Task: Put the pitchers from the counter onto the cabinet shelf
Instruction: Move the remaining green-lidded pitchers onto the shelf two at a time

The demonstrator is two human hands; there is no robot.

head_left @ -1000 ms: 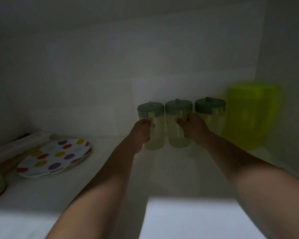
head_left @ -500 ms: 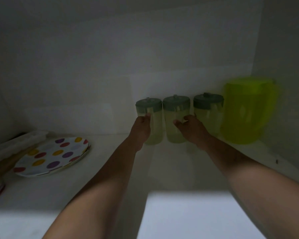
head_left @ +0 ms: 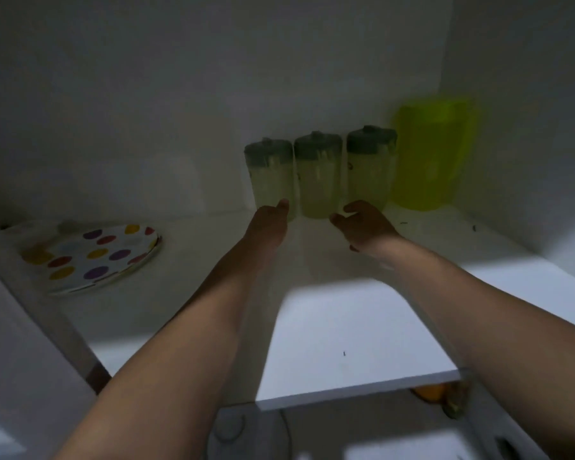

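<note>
Four pitchers are standing at the shelf's (head_left: pixel 346 313) back right corner: three lidded (head_left: pixel 317 180), one yellow-green (head_left: pixel 429 157), blurred; left hand (head_left: pixel 268 224) and right hand (head_left: pixel 362 224) are hanging released, grasping nothing.

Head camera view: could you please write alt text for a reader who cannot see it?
Inside a dim white cabinet, a left hand and right hand, both open and holding nothing, reach toward three small green-lidded pitchers in a row at the back of the shelf. A larger bright green pitcher stands to their right; a polka-dot plate lies at left.
</note>
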